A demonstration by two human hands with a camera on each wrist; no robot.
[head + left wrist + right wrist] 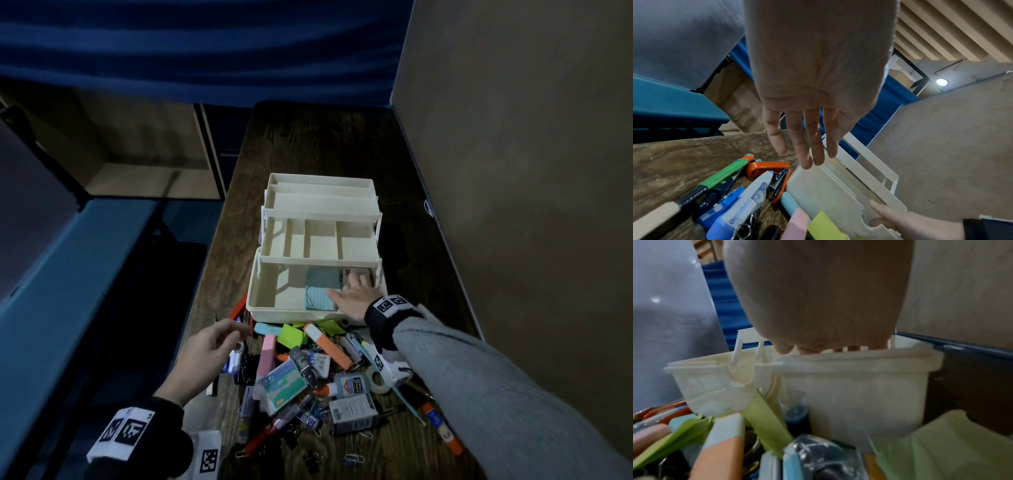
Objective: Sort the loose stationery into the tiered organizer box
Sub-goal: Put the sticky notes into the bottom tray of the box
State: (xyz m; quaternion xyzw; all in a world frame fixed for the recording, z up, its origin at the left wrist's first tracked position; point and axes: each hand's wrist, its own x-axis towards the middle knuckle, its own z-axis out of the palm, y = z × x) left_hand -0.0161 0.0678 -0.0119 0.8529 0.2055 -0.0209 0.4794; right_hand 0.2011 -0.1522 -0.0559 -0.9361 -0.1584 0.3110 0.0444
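Your desk [308, 144] is dark, grainy wood, narrow, hemmed at 3 o'clock by a matte tan partition [513, 137] and at 12 o'clock by a blue striped curtain [205, 44]. A blue padded bench [51, 274] runs along 9 o'clock.

At the desk's centre stands the tiered organizer box [274, 284], smooth cream plastic, its 3 stepped trays fanned open; the middle tray is split by thin dividers. A pale blue lined notepad [320, 291] lies in the bottom tray.

At 6 o'clock from the box sprawls the loose stationery [308, 370]: a glossy orange stapler [768, 168], a green pen [727, 172], a white correction-tape dispenser [748, 199], lime sticky notes [291, 334], a clear tape roll [378, 380], and wire paper clips.

Your right hand [356, 298] reaches into the bottom tray at its 3 o'clock end, fingers spread and relaxed, gripping nothing. Your left hand [205, 353] hovers over the pile's 9 o'clock edge, fingers extended and loose, also holding nothing.
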